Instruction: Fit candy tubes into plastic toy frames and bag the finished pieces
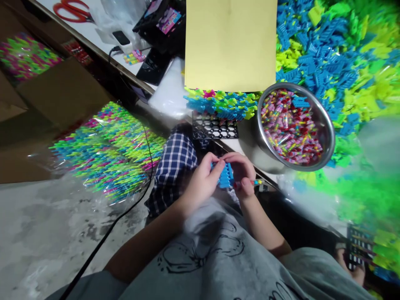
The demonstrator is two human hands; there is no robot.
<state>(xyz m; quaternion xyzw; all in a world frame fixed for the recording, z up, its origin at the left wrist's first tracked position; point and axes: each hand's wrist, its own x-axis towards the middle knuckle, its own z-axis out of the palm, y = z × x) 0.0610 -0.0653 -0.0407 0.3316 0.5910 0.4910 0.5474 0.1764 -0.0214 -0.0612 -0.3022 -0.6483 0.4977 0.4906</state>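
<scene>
At far left, an open cardboard box (59, 96) and its bright contents are cut off by the frame edge, above a clear bag of multicoloured pieces (115, 150) resting on a stained concrete floor (40, 237). A black cable (121, 216) crosses in front of the bag. On the white table (93, 35), red-handled scissors (73, 11) lie with blades hard to make out near clear plastic. Toward the centre, a yellow board (231, 46), cropped at the top, stands behind a black grid tray (215, 132), partly covered by rows of bright pieces.

Below, near the table edge and before the person's grey shirt (212, 254), the left hand (203, 177) pinches a toothed blue piece (225, 177). Its long axis appears to run roughly up and down the view, its upper end hidden by fingers. The right hand (245, 171) curls beside it, thumb closed on a small striped piece (258, 182) pointing right, its inner end concealed.

At right, a steel bowl (331, 139) holds small pink-and-red pieces (290, 137) beside a heap of blue and yellow-green parts (328, 58), blurred toward the edge. At lower right, another person's hand (358, 274), partly hidden, is at a second grid tray (356, 246).
</scene>
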